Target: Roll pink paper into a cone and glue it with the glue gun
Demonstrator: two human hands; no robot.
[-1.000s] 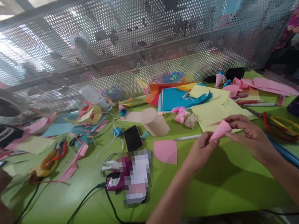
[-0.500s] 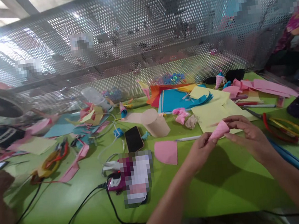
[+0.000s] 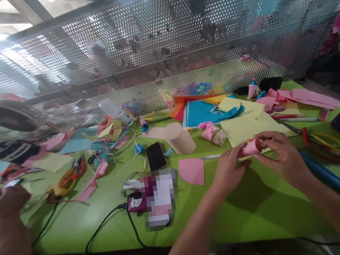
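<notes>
Between my two hands is a small pink paper cone [image 3: 251,147], held above the green table. My left hand [image 3: 230,167] is closed round its left, narrower part. At the wide right end, the fingers of my right hand [image 3: 281,152] pinch the rim. A flat pink paper piece with one rounded edge [image 3: 192,171] lies left of my left hand. Behind it stands a beige paper cylinder [image 3: 179,139]. A pen [image 3: 211,156] is partly hidden behind my left hand, and yellow paper sheets [image 3: 248,127] lie beyond both hands.
Scissors [image 3: 325,144] and a blue tool [image 3: 333,177] lie at the right. A dark phone [image 3: 156,156], a blurred-out phone [image 3: 161,199] and cables are left of centre. Pliers [image 3: 78,169] and paper scraps lie further left, near another person's hand [image 3: 7,201]. A perforated metal screen [image 3: 158,41] rises behind.
The pink cone has turned from slanting to nearly level, its wide end now facing right. My left hand has shifted its grip along it. The view has swung slightly left.
</notes>
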